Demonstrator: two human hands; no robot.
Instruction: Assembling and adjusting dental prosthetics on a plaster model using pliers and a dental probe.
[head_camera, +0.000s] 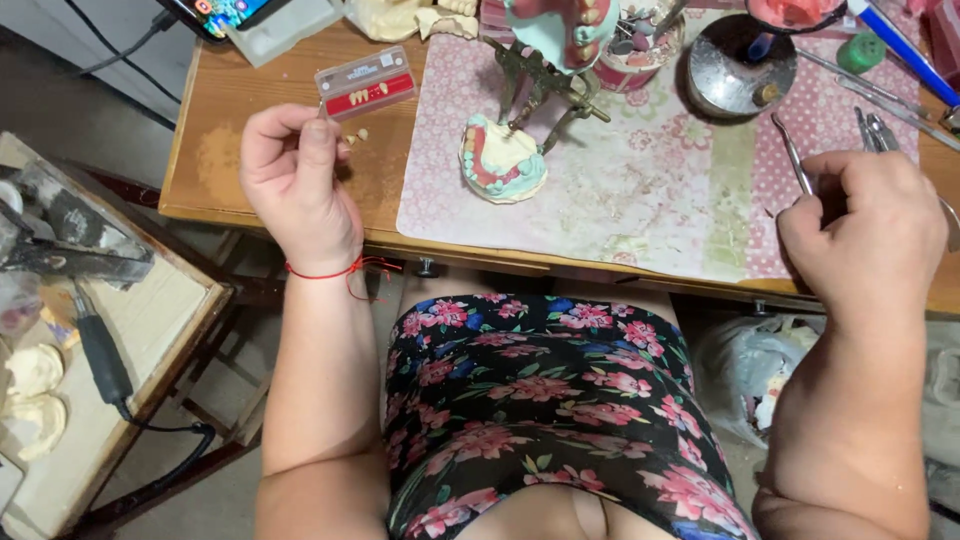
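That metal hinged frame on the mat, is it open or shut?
Open: the frame has its upper arm raised off the lower cast.

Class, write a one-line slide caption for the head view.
Left hand pinches something small; right hand grips a metal tool beside a dental model.

Small dental lab / denture workshop, home-style setup. Evidence: metal articulator (545, 85) on the wooden desk (250, 120) holding a plaster jaw model with pink wax and set teeth (502, 158); card of artificial teeth (366, 82) with loose teeth beside it; hand instruments (880, 125) and a metal bowl (735, 65) on a patterned mat (650, 190); more plaster casts (32, 395) on the side table at left.
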